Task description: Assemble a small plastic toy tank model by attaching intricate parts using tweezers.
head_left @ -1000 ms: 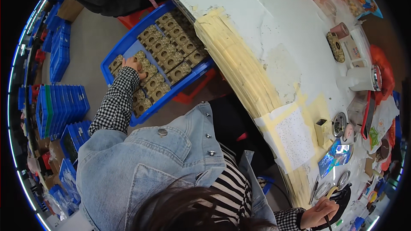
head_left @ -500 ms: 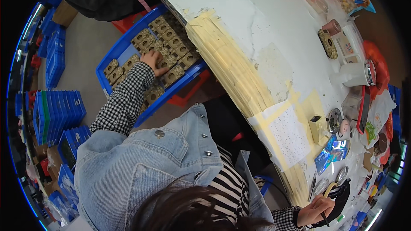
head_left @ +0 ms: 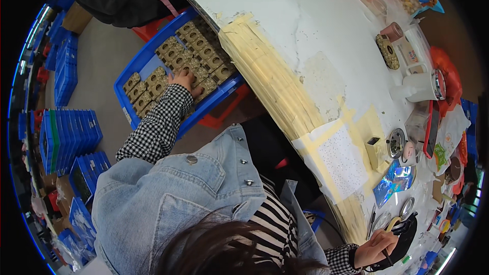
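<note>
Left hand reaching into blue tray, upper left, fingers flat on tan parts, nothing gripped. Best pinching one part only. Right hand, lower right, curled round black tool.

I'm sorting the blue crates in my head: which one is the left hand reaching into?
The open blue crate beside the table, filled with tan parts. The left hand rests on them; the other blue crates sit stacked farther left, untouched.

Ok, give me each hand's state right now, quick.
Left hand: flat, fingers spread on the brown parts in the blue bin, gripping nothing.
Right hand: closed on a black tool.
</note>
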`<state>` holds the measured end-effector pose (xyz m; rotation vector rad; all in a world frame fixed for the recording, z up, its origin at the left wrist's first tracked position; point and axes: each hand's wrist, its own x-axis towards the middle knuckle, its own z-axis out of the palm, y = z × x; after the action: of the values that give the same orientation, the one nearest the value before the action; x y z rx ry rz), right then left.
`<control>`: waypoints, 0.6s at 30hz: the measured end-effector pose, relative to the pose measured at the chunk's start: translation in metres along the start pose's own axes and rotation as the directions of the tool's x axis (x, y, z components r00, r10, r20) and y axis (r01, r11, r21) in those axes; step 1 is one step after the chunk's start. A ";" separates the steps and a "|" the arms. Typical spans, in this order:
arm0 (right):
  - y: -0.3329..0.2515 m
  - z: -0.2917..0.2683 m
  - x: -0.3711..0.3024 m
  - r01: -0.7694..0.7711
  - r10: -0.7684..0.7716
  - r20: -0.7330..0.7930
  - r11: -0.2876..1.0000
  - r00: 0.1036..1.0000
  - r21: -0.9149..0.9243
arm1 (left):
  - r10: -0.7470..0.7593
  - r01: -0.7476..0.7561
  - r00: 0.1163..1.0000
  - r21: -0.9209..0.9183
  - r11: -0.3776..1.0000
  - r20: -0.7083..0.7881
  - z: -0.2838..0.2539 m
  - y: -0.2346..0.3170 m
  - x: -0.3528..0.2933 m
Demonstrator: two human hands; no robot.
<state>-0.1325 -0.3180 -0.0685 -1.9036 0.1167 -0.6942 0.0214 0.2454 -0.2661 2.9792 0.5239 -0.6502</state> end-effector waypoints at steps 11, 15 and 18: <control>0.002 -0.011 -0.004 -0.021 0.023 -0.054 0.999 0.998 0.043 | 0.001 -0.052 0.966 -0.191 0.980 -0.257 -0.053 -0.042 -0.008; 0.008 -0.016 0.000 -0.020 0.025 -0.065 0.997 0.998 0.071 | 0.190 -0.384 0.729 -0.162 0.909 -0.658 -0.148 -0.046 -0.017; 0.007 -0.011 0.003 0.003 0.003 -0.097 0.998 0.995 0.057 | 0.502 -0.545 0.518 0.185 0.818 -0.693 -0.224 0.014 -0.012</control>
<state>-0.1342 -0.3308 -0.0707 -1.8158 0.1570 -0.7823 0.1042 0.2544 -0.0575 2.9636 -0.3876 0.6193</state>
